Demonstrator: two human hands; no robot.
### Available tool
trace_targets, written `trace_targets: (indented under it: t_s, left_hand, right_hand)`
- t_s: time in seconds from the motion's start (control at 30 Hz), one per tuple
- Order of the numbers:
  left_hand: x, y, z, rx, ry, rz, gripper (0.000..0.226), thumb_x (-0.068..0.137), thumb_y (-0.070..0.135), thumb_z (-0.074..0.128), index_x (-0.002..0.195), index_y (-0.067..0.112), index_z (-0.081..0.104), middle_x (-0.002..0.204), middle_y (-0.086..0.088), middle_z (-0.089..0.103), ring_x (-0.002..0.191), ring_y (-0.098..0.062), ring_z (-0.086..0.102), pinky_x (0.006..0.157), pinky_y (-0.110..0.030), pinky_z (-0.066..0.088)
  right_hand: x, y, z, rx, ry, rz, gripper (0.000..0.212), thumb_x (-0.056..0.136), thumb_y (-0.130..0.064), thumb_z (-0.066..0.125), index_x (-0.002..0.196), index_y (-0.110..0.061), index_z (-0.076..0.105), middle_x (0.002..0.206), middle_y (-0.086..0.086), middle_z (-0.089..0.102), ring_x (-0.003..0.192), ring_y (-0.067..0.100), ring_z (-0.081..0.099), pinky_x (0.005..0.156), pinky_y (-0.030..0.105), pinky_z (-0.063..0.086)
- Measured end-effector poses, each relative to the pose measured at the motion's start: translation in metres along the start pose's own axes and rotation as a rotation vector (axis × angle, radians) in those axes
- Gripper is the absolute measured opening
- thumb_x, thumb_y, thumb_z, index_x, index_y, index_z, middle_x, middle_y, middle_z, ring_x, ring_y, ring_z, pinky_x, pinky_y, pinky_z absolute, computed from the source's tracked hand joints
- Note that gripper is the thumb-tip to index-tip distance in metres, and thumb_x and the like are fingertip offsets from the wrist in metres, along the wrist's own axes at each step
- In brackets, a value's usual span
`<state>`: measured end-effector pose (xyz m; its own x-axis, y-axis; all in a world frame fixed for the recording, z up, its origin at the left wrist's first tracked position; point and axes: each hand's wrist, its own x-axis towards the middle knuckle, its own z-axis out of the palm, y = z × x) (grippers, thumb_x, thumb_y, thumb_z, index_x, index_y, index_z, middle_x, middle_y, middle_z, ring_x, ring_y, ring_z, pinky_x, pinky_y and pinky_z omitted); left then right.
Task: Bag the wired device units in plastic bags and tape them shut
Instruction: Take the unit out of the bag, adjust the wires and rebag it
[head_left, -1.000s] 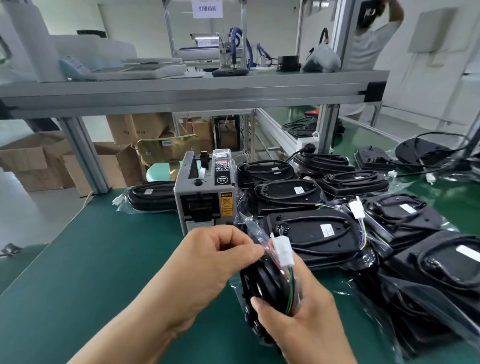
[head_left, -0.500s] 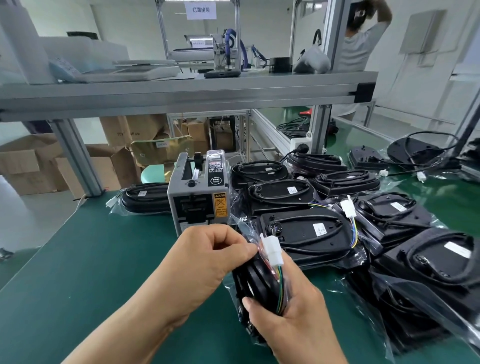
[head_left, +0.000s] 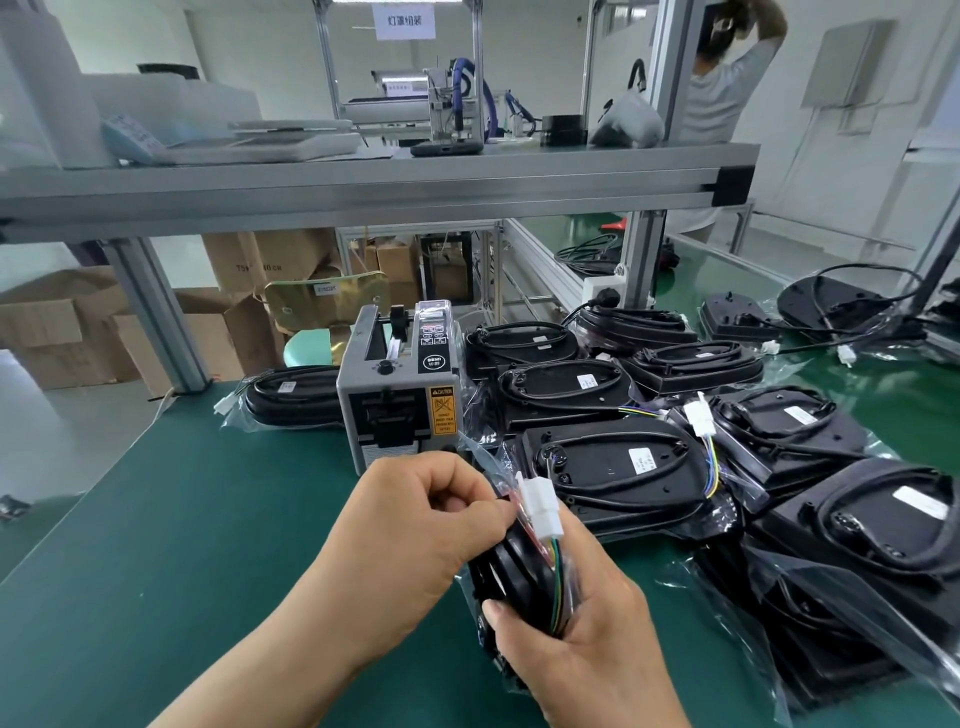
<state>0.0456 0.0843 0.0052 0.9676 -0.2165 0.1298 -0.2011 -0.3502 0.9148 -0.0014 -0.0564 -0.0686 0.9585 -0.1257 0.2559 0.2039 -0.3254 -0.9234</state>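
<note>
Grey tape dispenser (head_left: 397, 395) stands beyond left fingers (head_left: 460, 483) pinching bag (head_left: 493, 465), right fingers (head_left: 501, 616) gripping unit (head_left: 514, 569).

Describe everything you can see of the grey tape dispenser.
The tape dispenser is a grey boxy machine, upright on the green mat. Its front has a dark slot and a yellow caution sticker; on top are a black knob, a button panel and a black roller. A bagged unit lies at its left; the left hand partly hides its lower front edge.
</note>
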Motion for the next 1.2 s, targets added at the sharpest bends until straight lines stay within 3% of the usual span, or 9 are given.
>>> trace_targets:
  t_s: [0.4,0.53,0.63,0.77,0.9,0.97,1.07,1.17,1.2]
  left_hand:
    - [-0.009,-0.011,0.005,0.091,0.122,0.053,0.016,0.077,0.036,0.077,0.074,0.026,0.066,0.054,0.015,0.045,0.049,-0.004,0.037,0.046,-0.017,0.036]
    - [-0.009,-0.013,0.008,0.028,0.167,0.014,0.026,0.064,0.046,0.074,0.083,0.039,0.059,0.064,0.02,0.051,0.053,0.0,0.043,0.051,-0.016,0.039]
    - [-0.009,-0.018,0.011,-0.107,0.2,-0.052,0.03,0.069,0.033,0.08,0.084,0.045,0.057,0.069,0.027,0.055,0.06,0.003,0.047,0.058,-0.011,0.043]
    - [-0.012,-0.019,0.014,-0.15,0.178,-0.081,0.022,0.079,0.017,0.072,0.081,0.036,0.062,0.072,0.016,0.056,0.062,0.0,0.049,0.058,-0.011,0.043]
    - [-0.011,-0.017,0.021,-0.148,0.196,-0.071,0.007,0.074,0.031,0.068,0.079,0.034,0.064,0.075,0.013,0.056,0.06,0.0,0.049,0.058,-0.015,0.041]
    - [-0.008,-0.018,0.022,-0.225,0.214,-0.073,0.004,0.074,0.028,0.069,0.075,0.027,0.065,0.067,0.013,0.057,0.055,0.002,0.049,0.052,-0.011,0.041]
    - [-0.003,-0.021,0.023,-0.384,0.212,-0.116,0.013,0.081,0.018,0.072,0.07,0.022,0.066,0.062,0.007,0.057,0.054,-0.001,0.05,0.051,-0.01,0.042]
    - [-0.003,-0.027,0.028,-0.388,0.274,-0.096,0.014,0.079,0.03,0.08,0.077,0.024,0.068,0.069,0.005,0.059,0.062,-0.004,0.053,0.057,-0.012,0.044]
    - [-0.005,-0.029,0.031,-0.371,0.296,-0.095,0.023,0.072,0.04,0.083,0.082,0.026,0.067,0.073,0.005,0.06,0.065,-0.005,0.054,0.059,-0.013,0.045]
  right_hand:
    - [-0.003,0.001,0.005,0.017,0.014,0.02,0.082,0.064,-0.017,0.068,0.128,-0.064,0.049,0.115,-0.011,0.071,0.093,0.007,0.072,0.084,0.032,0.06]
    - [-0.004,0.004,0.006,0.021,0.001,0.029,0.083,0.064,-0.017,0.071,0.131,-0.06,0.049,0.119,-0.01,0.07,0.101,0.008,0.07,0.087,0.035,0.059]
    - [-0.004,0.006,0.007,0.018,-0.014,0.014,0.082,0.065,-0.018,0.072,0.137,-0.052,0.05,0.124,-0.009,0.068,0.107,0.007,0.068,0.09,0.03,0.058]
    - [-0.005,0.01,0.007,0.005,-0.012,-0.008,0.081,0.067,-0.015,0.074,0.137,-0.048,0.052,0.122,-0.007,0.069,0.103,0.008,0.069,0.085,0.025,0.058]
    - [-0.005,0.011,0.01,-0.014,0.008,-0.04,0.083,0.065,-0.017,0.072,0.14,-0.044,0.051,0.131,-0.014,0.065,0.118,0.004,0.063,0.095,0.029,0.055]
    - [-0.005,0.012,0.011,-0.015,0.022,-0.057,0.083,0.065,-0.016,0.074,0.14,-0.042,0.052,0.131,-0.015,0.064,0.118,0.004,0.062,0.096,0.029,0.054]
    - [-0.006,0.012,0.011,-0.003,0.02,-0.051,0.085,0.063,-0.015,0.075,0.139,-0.047,0.052,0.124,-0.008,0.069,0.109,0.012,0.068,0.091,0.035,0.057]
    - [-0.004,0.01,0.008,0.001,0.032,-0.045,0.085,0.065,-0.003,0.078,0.133,-0.05,0.056,0.117,-0.009,0.072,0.102,0.008,0.071,0.086,0.033,0.058]
    - [-0.004,0.009,0.008,-0.002,0.035,-0.048,0.086,0.067,0.002,0.077,0.132,-0.05,0.057,0.116,-0.01,0.073,0.102,0.008,0.07,0.087,0.033,0.058]
